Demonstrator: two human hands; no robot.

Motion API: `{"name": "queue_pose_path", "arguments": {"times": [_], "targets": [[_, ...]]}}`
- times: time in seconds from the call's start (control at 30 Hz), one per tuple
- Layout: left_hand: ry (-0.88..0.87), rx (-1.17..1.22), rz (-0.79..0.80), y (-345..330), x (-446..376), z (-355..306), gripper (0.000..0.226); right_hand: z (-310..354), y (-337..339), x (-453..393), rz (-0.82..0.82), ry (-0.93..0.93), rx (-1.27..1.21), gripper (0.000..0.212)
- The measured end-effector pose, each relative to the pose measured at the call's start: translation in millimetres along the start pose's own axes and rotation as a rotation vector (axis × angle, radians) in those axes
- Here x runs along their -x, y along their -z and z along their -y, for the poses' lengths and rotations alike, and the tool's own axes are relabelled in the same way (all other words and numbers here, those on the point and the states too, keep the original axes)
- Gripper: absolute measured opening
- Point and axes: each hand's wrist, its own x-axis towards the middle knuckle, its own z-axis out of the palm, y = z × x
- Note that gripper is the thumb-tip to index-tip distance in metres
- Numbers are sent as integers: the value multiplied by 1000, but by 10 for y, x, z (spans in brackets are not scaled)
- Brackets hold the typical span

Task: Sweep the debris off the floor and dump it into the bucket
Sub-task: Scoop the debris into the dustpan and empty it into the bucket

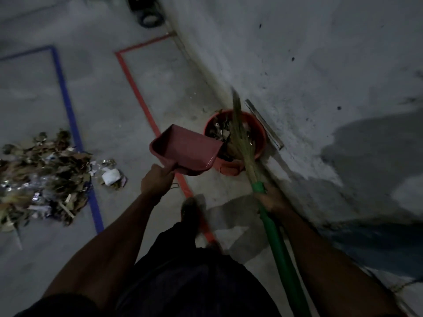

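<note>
My left hand point(156, 179) grips the handle of a pink dustpan point(185, 149), which is tilted with its lip over the rim of the red bucket point(259, 143). Dry leaves and scraps lie inside the bucket. My right hand point(272, 199) holds the green handle of a broom point(242, 143), whose straw bristles point up across the bucket's mouth. A large pile of debris point(43, 177), made of dry leaves, foil and paper, lies on the floor at the left.
The bucket stands against a grey wall point(320, 65) on the right, with a thin strip point(264, 123) leaning beside it. Red tape point(135, 88) and blue tape point(66, 99) mark lines on the concrete floor. A dark round object point(150, 19) sits far back. My foot point(191, 209) is below the dustpan.
</note>
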Motion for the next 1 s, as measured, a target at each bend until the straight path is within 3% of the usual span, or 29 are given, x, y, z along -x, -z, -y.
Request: {"name": "queue_pose_path", "arguments": {"times": [0.1, 0.27, 0.33, 0.57, 0.83, 1.0], "targets": [[106, 240, 23, 176, 248, 196, 57, 143, -71, 146, 71, -27, -137, 12], [226, 488, 51, 432, 458, 622, 20, 395, -434, 273, 142, -5, -195, 8], [250, 548, 34, 567, 528, 832, 19, 494, -640, 302, 170, 5, -184, 9], [361, 654, -116, 1094, 813, 1867, 22, 789, -1628, 494, 342, 35, -26, 16], [443, 672, -335, 1795, 1017, 3392, 26, 1205, -3248, 1025, 433, 102, 157, 7], [507, 698, -414, 2254, 1132, 4284, 26, 1507, -4161, 1372, 541, 149, 251, 23]]}}
